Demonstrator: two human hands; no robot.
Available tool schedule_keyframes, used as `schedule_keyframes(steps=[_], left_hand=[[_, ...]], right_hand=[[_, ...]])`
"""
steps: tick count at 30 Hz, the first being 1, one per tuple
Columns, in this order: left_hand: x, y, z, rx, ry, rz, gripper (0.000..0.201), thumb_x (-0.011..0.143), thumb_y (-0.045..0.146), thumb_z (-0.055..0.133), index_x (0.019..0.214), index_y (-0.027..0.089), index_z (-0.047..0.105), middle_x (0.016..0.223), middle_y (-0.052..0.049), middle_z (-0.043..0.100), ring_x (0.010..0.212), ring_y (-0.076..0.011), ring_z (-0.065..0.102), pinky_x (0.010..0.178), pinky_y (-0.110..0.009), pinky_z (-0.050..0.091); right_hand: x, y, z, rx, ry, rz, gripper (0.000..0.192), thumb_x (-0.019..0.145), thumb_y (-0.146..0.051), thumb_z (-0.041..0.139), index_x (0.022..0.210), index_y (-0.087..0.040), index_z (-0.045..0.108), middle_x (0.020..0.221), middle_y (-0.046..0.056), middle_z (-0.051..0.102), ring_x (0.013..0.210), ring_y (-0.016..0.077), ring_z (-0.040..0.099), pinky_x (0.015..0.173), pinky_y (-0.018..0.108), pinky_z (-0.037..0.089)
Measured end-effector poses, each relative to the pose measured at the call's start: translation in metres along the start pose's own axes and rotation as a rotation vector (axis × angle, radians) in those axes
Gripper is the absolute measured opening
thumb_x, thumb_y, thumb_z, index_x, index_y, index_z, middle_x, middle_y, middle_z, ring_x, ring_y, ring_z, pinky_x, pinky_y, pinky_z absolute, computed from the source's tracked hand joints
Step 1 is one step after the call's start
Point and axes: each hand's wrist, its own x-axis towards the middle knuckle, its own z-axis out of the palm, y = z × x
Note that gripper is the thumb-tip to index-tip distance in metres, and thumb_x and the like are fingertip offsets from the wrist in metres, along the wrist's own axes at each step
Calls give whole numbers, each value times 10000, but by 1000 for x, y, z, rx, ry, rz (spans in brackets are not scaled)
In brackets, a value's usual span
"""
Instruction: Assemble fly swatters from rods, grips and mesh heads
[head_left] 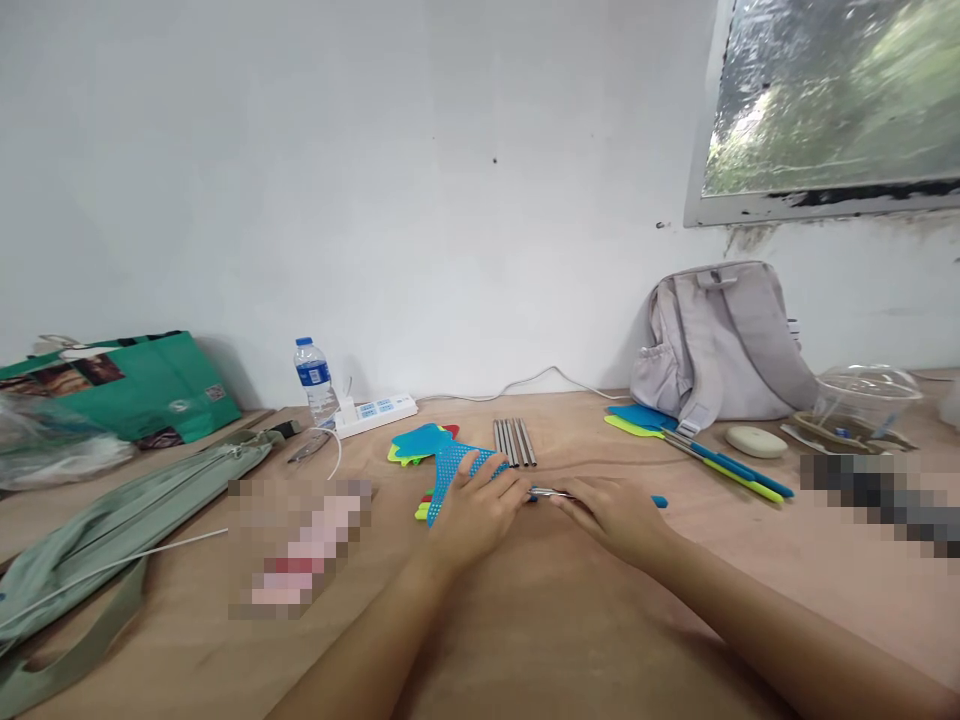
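Note:
My left hand [480, 505] is closed over the near edge of a blue perforated fly swatter head [450, 478], its fingers lying across the mesh. From there a thin metal rod [549, 492] runs to my right hand [619, 512], whose fingers are wrapped round the swatter's handle. The handle's blue end [659, 501] sticks out beyond that hand. Behind my left hand lies a pile of blue, yellow-green and red swatter heads [420, 440]. Several metal tubes [514, 442] lie side by side just behind my hands. Yellow-green and red handle ends [424, 508] show beneath the blue head.
To the right lie blue and yellow-green swatters [731, 468], near a grey backpack [731, 340], a cream oval case [755, 442] and a clear plastic bowl [866, 400]. On the left are a water bottle [315, 385], a power strip [379, 412], a green bag [165, 390] and a grey-green strap bag [150, 515].

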Motion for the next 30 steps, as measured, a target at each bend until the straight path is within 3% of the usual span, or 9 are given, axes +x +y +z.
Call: schedule_keyframes(steps=[5, 14, 17, 20, 25, 30], left_hand=[[-1, -15, -7, 3, -23, 15, 218, 856, 196, 391, 952, 282, 567, 917, 7, 643, 1047, -202, 481, 945, -423, 206], [-14, -66, -13, 76, -59, 14, 193, 844, 242, 405, 902, 231, 588, 903, -20, 635, 1006, -208, 481, 931, -388, 286], [-12, -60, -9, 111, -81, 39, 198, 850, 229, 382, 862, 195, 576, 885, -41, 614, 984, -200, 481, 943, -375, 292], [-6, -37, -2, 131, -93, 14, 204, 856, 190, 352, 880, 188, 555, 847, -45, 589, 878, -185, 507, 911, -382, 316], [2, -1, 7, 127, -76, 5, 238, 854, 124, 338, 1006, 189, 509, 800, -46, 557, 745, -175, 515, 688, -307, 379], [1, -11, 3, 186, -62, 125, 243, 827, 102, 366, 1004, 181, 513, 768, -40, 556, 698, -178, 516, 609, -288, 353]], right_hand=[[3, 4, -1, -48, -4, -23, 352, 892, -396, 285, 889, -211, 584, 780, 53, 663, 728, 177, 602, 619, 263, 393], [7, 30, -5, -106, 13, -25, 318, 864, -408, 326, 902, -194, 559, 767, 46, 656, 717, 169, 585, 567, 250, 329], [7, 26, -5, -111, 24, 37, 284, 819, -428, 398, 868, -197, 557, 702, 26, 650, 650, 164, 579, 526, 244, 290], [6, 17, -6, -88, 48, 125, 189, 788, -362, 443, 789, -209, 555, 624, -3, 627, 578, 147, 560, 495, 237, 248], [5, 7, -5, -47, 55, 145, 141, 764, -298, 460, 680, -204, 523, 590, -8, 606, 566, 134, 534, 485, 236, 222], [9, 13, -3, -155, -1, 81, 131, 747, -224, 437, 646, -200, 517, 589, 4, 593, 548, 131, 507, 481, 253, 189]])
